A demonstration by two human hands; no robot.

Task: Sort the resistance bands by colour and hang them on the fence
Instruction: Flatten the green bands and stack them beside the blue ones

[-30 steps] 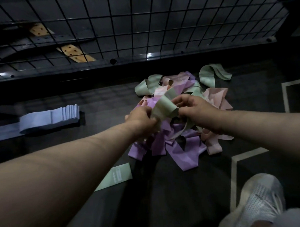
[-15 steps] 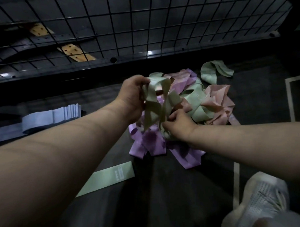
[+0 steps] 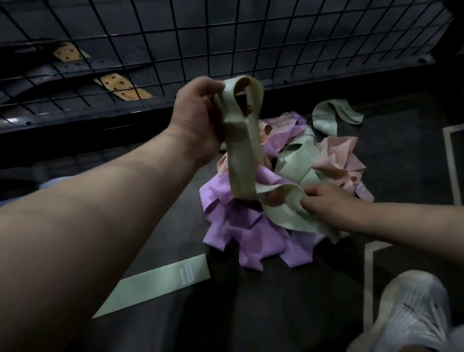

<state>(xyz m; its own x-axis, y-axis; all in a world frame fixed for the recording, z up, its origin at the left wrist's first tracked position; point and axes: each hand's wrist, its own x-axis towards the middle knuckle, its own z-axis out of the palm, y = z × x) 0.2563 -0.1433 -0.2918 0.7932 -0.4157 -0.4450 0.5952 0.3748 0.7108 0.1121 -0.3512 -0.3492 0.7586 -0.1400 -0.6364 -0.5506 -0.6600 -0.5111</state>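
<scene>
- Black wire-mesh fence (image 3: pixel 220 31): runs across the top of the view and stands upright on a dark base rail. No bands hang on it.
- Dark floor (image 3: pixel 257 319): everything else lies on it.
- Tangled pile of purple, pink and green resistance bands (image 3: pixel 243 228): on the floor centre-right, near the fence base. Purple is at the front, pink at the right, green on top.
- Left hand (image 3: pixel 197 119): raised above the pile in front of the fence rail, fingers curled round the top of a pale green looped elastic band (image 3: pixel 244 149). The band hangs down and its lower end touches the pile.
- Right hand (image 3: pixel 324 204): low on the pile, well apart from the left hand, thumb and fingers pinching a green strip (image 3: pixel 287 210). Cannot tell whether it is the same band.
- White mesh shoe (image 3: pixel 409 309): bottom right corner.
- Flat green band with white print (image 3: pixel 155 281): stretched out on the floor left of the pile, partly hidden under the left forearm.
- Loose folded green band (image 3: pixel 328 117): on the floor just behind the pile.
- Tan perforated plates (image 3: pixel 122 86): behind the fence, upper left.
</scene>
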